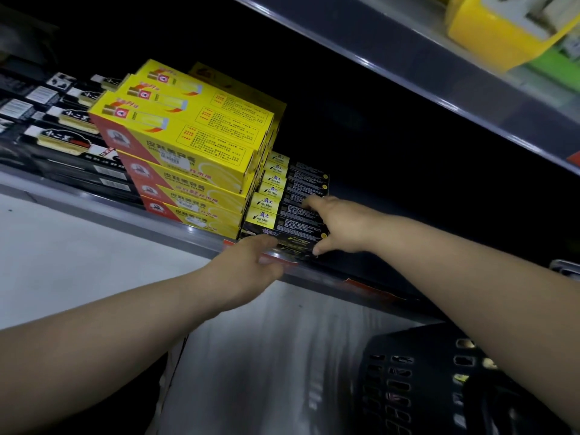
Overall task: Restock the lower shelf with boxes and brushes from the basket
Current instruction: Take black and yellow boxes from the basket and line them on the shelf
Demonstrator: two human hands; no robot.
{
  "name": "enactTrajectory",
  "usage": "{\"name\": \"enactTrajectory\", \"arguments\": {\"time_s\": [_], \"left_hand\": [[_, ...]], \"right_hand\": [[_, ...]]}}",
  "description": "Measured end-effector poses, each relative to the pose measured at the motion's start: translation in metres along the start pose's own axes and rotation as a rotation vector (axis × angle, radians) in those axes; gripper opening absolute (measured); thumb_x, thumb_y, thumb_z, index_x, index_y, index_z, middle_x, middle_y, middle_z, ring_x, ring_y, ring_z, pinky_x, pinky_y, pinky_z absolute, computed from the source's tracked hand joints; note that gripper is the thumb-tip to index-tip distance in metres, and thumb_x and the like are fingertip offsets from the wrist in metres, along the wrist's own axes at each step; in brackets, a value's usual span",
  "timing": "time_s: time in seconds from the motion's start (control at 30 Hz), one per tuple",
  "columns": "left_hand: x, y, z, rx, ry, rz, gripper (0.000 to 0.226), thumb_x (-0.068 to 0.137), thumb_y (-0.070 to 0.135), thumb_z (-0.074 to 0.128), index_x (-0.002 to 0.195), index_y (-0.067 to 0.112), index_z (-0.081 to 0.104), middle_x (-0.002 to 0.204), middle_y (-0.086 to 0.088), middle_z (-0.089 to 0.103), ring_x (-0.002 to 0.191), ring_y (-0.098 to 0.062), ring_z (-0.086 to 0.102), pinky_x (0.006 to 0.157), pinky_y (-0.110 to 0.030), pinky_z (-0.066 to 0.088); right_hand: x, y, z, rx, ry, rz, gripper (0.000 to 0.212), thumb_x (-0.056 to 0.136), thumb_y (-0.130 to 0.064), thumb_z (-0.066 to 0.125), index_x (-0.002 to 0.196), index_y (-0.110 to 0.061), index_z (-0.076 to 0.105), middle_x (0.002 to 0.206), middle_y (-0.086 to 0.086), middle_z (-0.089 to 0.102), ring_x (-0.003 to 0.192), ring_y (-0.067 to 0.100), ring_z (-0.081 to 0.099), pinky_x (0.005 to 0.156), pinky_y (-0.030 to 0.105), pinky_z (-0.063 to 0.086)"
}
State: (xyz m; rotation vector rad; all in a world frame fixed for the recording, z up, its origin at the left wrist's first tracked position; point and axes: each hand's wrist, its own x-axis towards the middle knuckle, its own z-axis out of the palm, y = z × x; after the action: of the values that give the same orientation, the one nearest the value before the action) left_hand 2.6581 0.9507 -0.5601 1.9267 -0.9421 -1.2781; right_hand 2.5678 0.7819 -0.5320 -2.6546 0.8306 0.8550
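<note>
A row of black boxes point(292, 211) with yellow ends stands on the lower shelf point(131, 211), right of a stack of yellow boxes point(188, 146). My right hand point(339, 224) grips the right end of the front black box, thumb low on its front face and fingers on top. My left hand point(248, 265) reaches with straight fingers to the left front corner of that box, at the shelf's edge. Packaged brushes point(59, 133) lie at the far left of the shelf. The dark basket point(417, 381) sits low at the right.
An upper shelf point(439, 76) overhangs, carrying yellow and green packs point(502, 32) at the top right. The shelf space right of the black boxes is dark. A pale floor point(62, 262) lies below the shelf edge.
</note>
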Motion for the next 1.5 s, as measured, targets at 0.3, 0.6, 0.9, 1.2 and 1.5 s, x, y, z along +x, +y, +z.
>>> {"name": "enactTrajectory", "arguments": {"time_s": [0.3, 0.6, 0.9, 1.2, 1.5], "left_hand": [[-0.039, 0.072, -0.001, 0.049, -0.135, 0.27, 0.022, 0.089, 0.002, 0.052, 0.097, 0.021, 0.058, 0.107, -0.004, 0.064, 0.096, -0.013, 0.062, 0.087, -0.02, 0.048], [-0.138, 0.196, 0.074, 0.801, -0.276, 0.737, 0.031, 0.092, 0.031, 0.05, 0.123, 0.03, 0.053, 0.122, 0.009, 0.06, 0.11, -0.009, 0.055, 0.093, -0.026, 0.044], [-0.163, 0.182, 0.188, 1.062, -0.398, 0.834, 0.028, 0.097, 0.033, 0.041, 0.118, 0.021, 0.054, 0.12, 0.002, 0.059, 0.112, -0.02, 0.051, 0.096, -0.035, 0.04], [-0.139, 0.177, 0.194, 1.189, -0.313, 0.906, 0.027, 0.097, 0.038, 0.036, 0.104, 0.023, 0.057, 0.1, 0.005, 0.061, 0.091, -0.017, 0.055, 0.076, -0.03, 0.04], [-0.133, 0.182, 0.205, 1.213, -0.245, 0.793, 0.028, 0.1, 0.031, 0.034, 0.101, 0.016, 0.057, 0.093, 0.002, 0.059, 0.091, -0.021, 0.058, 0.079, -0.036, 0.049]], "right_hand": [[-0.118, 0.008, -0.049, 0.178, 0.24, -0.02, 0.039, 0.078, -0.024, 0.074, 0.111, -0.02, 0.056, 0.084, -0.011, 0.055, 0.067, 0.001, 0.049, 0.059, 0.015, 0.037], [-0.311, 0.06, 0.012, 0.56, 0.406, 0.153, 0.014, 0.082, -0.022, 0.069, 0.089, -0.029, 0.059, 0.077, -0.007, 0.063, 0.064, 0.004, 0.054, 0.065, 0.021, 0.046], [-0.334, 0.141, 0.142, 0.523, 0.092, 0.395, 0.028, 0.086, -0.019, 0.061, 0.113, -0.011, 0.061, 0.109, 0.008, 0.061, 0.098, 0.025, 0.058, 0.077, 0.028, 0.046], [-0.258, 0.143, 0.206, -0.028, -0.192, 0.355, 0.05, 0.095, -0.013, 0.044, 0.141, -0.006, 0.027, 0.132, 0.016, 0.049, 0.114, 0.033, 0.054, 0.071, 0.034, 0.038], [-0.269, 0.152, 0.159, 0.083, -0.057, 0.402, 0.021, 0.086, -0.026, 0.06, 0.099, -0.01, 0.062, 0.097, 0.01, 0.066, 0.088, 0.025, 0.062, 0.067, 0.026, 0.042]]}}
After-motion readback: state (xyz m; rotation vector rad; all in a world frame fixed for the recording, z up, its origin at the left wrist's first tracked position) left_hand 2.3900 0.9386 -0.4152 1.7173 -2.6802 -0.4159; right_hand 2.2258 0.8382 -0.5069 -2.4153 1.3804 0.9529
